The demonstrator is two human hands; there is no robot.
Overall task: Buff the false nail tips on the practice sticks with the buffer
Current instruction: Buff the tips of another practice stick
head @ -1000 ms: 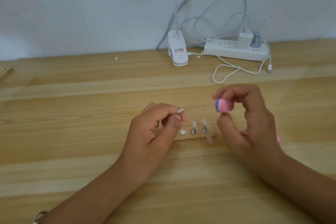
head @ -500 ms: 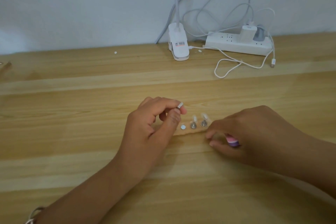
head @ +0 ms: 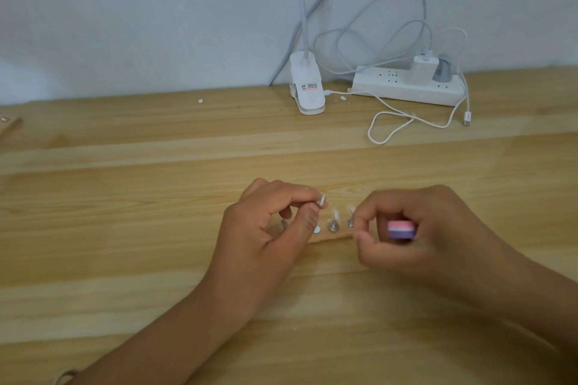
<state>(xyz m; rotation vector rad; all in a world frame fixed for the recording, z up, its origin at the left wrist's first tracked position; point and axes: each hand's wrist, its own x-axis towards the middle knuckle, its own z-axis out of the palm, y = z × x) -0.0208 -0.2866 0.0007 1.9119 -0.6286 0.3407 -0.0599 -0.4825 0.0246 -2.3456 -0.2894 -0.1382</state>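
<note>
At frame centre, the left hand [head: 275,228] pinches one practice stick [head: 321,199] just above the tabletop [head: 156,228]. The right hand [head: 438,228] curls round the pink-and-purple buffer [head: 401,229], close beside the standing sticks [head: 333,223]. Its fingers may topple them, and buffing pressure may twist the pinched stick loose.

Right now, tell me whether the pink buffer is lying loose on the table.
No, the right hand grips the buffer in its curled fingers.

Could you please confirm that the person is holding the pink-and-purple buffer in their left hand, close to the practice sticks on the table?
Not quite: the head view shows the buffer in the right hand. It is close to the practice sticks on the table.
</note>
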